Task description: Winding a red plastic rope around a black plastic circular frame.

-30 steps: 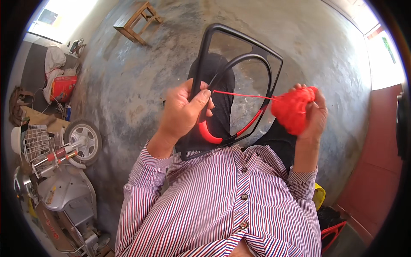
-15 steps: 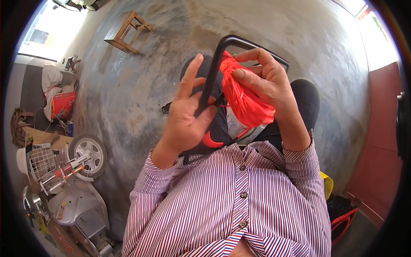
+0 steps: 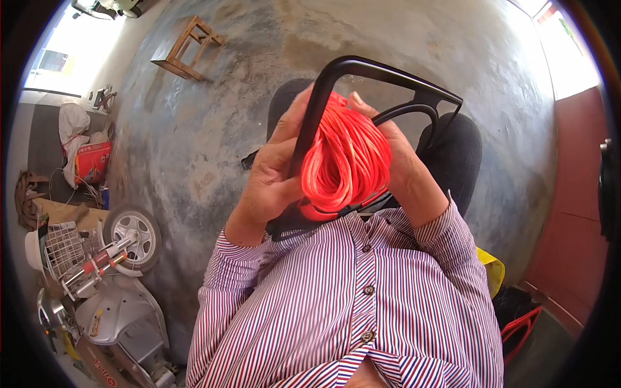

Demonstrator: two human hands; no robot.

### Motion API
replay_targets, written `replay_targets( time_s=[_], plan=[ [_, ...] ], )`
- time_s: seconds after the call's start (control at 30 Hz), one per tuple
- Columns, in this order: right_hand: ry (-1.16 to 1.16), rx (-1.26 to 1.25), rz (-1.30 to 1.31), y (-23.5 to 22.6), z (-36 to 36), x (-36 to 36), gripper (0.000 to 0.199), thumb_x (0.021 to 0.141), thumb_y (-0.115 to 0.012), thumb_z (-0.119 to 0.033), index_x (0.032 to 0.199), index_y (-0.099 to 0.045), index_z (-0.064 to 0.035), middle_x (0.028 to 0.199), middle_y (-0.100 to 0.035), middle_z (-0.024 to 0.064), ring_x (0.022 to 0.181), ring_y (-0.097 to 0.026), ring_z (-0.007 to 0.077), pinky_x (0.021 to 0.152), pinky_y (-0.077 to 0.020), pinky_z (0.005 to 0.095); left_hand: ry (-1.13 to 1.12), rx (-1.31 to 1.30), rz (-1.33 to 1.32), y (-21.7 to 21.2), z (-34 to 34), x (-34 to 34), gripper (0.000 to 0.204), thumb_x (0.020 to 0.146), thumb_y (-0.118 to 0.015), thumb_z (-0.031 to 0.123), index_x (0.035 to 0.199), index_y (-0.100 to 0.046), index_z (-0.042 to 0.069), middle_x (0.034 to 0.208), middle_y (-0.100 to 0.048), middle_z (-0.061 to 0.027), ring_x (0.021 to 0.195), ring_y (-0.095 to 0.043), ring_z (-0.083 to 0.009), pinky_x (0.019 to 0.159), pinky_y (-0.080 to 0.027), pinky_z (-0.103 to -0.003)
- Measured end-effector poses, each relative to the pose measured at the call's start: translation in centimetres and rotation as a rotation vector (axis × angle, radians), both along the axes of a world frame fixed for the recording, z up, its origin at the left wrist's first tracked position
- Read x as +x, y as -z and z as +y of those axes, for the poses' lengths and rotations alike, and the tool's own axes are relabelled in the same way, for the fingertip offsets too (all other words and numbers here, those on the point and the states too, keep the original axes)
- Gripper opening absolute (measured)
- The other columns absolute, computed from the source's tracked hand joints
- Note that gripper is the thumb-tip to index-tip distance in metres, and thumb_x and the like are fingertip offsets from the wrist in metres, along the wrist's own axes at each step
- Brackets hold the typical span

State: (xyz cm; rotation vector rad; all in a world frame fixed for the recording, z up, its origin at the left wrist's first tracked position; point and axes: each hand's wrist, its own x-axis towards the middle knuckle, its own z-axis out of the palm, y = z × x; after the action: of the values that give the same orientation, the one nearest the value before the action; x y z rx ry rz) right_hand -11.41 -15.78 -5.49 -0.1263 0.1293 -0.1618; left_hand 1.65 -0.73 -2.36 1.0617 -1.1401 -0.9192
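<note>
A black metal frame (image 3: 381, 68) with a curved inner bar stands upright in my lap. My left hand (image 3: 272, 174) grips its left side bar, fingers wrapped around it. My right hand (image 3: 394, 155) holds a thick bundle of bright red cord (image 3: 343, 161) pressed against the frame's inside. Red cord is wound around the frame's lower bar (image 3: 317, 212). My striped shirt fills the lower middle of the view.
A concrete floor (image 3: 213, 116) lies below. A small wooden stool (image 3: 187, 48) stands far left at the top. A grey scooter with a wire basket (image 3: 97, 284) is parked at lower left. A red wall (image 3: 569, 207) is at right, a yellow object (image 3: 491, 271) beside my right elbow.
My right hand brought the red cord bundle from out at the right in against the frame and closer to my left hand. The frame tilted slightly nearer.
</note>
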Motion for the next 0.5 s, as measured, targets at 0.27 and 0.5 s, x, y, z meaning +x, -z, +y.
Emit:
replay_targets(
  time_s=[0.27, 0.5],
  plan=[
    [0.143, -0.034, 0.010, -0.8, 0.0, 1.2, 0.033, 0.093, -0.066, -0.019, 0.119, -0.057, -0.0023, 0.110, -0.067, 0.0113, 0.094, -0.069, 0.0215, 0.086, -0.0580, 0.0362, -0.079, -0.046, -0.158, 0.4, 0.3, 0.0, 0.028, 0.085, -0.072, 0.012, 0.111, -0.071, 0.003, 0.157, -0.033, -0.0155, 0.132, -0.044, -0.0220, 0.106, -0.036, -0.035],
    [0.468, -0.394, 0.327, 5.0, -1.9, -1.5, 0.033, 0.095, -0.056, -0.025, 0.116, -0.060, 0.0007, 0.105, -0.069, 0.0096, 0.101, -0.065, 0.0215, 0.087, -0.0523, 0.0380, -0.194, 0.086, -0.257, 0.7, 1.3, 1.2, 0.017, 0.083, -0.070, 0.010, 0.098, -0.070, 0.003, 0.151, -0.041, -0.0144, 0.105, -0.057, -0.0157, 0.094, -0.042, -0.031]
  ],
)
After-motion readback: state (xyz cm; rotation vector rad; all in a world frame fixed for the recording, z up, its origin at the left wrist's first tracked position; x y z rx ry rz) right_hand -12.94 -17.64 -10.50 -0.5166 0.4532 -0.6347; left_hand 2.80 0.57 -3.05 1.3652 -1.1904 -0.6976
